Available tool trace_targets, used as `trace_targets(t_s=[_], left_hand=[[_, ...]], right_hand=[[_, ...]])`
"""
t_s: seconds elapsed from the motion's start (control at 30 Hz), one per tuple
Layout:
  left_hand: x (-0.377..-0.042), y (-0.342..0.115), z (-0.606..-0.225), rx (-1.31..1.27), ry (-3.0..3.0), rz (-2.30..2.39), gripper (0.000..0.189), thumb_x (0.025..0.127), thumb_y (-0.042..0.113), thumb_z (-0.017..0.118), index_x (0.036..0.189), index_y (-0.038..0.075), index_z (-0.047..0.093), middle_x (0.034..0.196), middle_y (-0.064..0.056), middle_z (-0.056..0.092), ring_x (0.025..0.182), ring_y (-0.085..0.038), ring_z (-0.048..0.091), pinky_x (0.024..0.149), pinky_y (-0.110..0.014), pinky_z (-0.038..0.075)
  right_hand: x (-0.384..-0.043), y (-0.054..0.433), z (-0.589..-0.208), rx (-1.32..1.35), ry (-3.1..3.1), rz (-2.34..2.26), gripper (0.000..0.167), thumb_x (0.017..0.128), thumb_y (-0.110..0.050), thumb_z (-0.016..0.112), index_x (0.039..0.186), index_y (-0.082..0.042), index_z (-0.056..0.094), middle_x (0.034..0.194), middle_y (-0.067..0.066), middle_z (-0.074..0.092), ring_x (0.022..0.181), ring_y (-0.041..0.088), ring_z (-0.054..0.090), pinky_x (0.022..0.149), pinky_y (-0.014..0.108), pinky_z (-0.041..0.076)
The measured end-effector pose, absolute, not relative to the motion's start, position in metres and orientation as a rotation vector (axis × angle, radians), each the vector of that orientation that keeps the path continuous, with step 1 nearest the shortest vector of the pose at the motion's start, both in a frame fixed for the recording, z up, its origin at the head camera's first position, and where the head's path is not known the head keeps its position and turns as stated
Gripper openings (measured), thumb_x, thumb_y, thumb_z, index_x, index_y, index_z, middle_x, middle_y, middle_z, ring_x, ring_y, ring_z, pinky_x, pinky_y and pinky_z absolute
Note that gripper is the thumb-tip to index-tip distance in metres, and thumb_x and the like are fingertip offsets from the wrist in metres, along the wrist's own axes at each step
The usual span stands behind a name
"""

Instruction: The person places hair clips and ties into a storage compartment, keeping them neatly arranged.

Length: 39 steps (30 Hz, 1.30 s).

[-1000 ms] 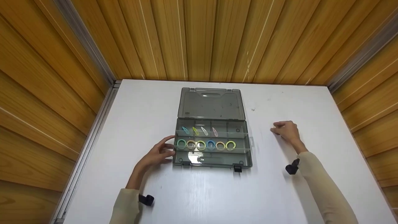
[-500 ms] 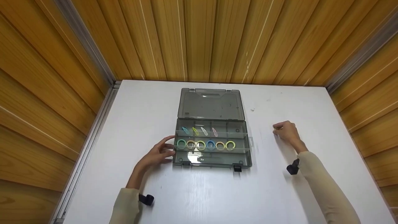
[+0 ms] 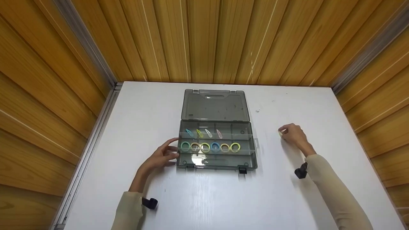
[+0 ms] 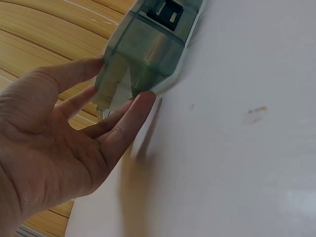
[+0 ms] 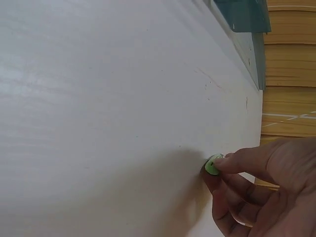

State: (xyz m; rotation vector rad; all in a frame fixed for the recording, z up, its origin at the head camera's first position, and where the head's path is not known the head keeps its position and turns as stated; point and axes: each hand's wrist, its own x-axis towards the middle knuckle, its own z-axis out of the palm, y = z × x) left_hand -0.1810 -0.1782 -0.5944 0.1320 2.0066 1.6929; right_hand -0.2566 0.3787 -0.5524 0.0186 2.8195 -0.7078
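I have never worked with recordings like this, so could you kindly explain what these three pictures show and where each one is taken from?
There is no machine here: a person works with two bare hands, wearing three cameras. The wide picture comes from a camera on the head, looking down at a white table boxed in by wooden walls. The other two come from small cameras strapped to each wrist.

On the table lies an open grey organizer box, its lid folded back. One row holds four hair clips, the next six coloured rings.

The left hand rests with straight fingers against the box's left corner, seen close up in the left wrist view. The right hand, off to the right, has a pinching grip on a small green object at the table surface; what it is I cannot tell.
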Motion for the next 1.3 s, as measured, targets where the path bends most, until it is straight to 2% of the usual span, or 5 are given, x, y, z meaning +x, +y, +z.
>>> trace_targets(t_s=[0.3,0.47,0.7,0.93,1.3], left_hand=[[-0.18,-0.181,-0.592,0.134,2.05,1.678,0.072,0.098,0.012,0.068,0.16,0.024,0.033,0.14,-0.027,0.05,0.117,-0.033,0.063,0.096,-0.054,0.06],[-0.179,-0.184,-0.592,0.137,2.028,1.686,0.073,0.099,0.013,0.067,0.161,0.023,0.031,0.141,-0.027,0.049,0.119,-0.033,0.064,0.098,-0.054,0.059],[-0.176,-0.187,-0.594,0.147,2.01,1.701,0.073,0.099,0.012,0.066,0.161,0.023,0.029,0.143,-0.029,0.048,0.123,-0.038,0.062,0.1,-0.056,0.057],[-0.175,-0.185,-0.595,0.112,2.031,1.69,0.074,0.098,0.016,0.069,0.161,0.023,0.031,0.141,-0.027,0.049,0.119,-0.033,0.063,0.1,-0.055,0.058],[-0.18,-0.181,-0.598,0.184,2.017,1.694,0.072,0.1,0.012,0.066,0.161,0.022,0.03,0.142,-0.028,0.049,0.121,-0.035,0.063,0.099,-0.054,0.059]], right_hand=[[-0.258,0.359,-0.547,-0.097,2.795,-0.841,0.036,0.089,0.005,0.061,0.123,0.012,0.066,0.104,0.031,0.072,0.089,0.034,0.069,0.07,0.029,0.053],[-0.26,0.345,-0.541,-0.113,2.732,-0.994,0.035,0.091,0.005,0.062,0.125,0.013,0.065,0.104,0.031,0.071,0.081,0.025,0.071,0.059,0.016,0.05],[-0.26,0.323,-0.535,-0.173,2.691,-1.112,0.038,0.092,0.005,0.064,0.129,0.012,0.063,0.107,0.031,0.07,0.088,0.033,0.075,0.058,0.014,0.051],[-0.258,0.298,-0.528,-0.26,2.743,-1.104,0.039,0.09,0.007,0.066,0.128,0.011,0.064,0.104,0.029,0.071,0.089,0.038,0.074,0.058,0.014,0.048],[-0.26,0.273,-0.525,-0.321,2.702,-1.157,0.037,0.092,0.008,0.064,0.129,0.008,0.065,0.105,0.027,0.07,0.091,0.035,0.074,0.06,0.013,0.051]])
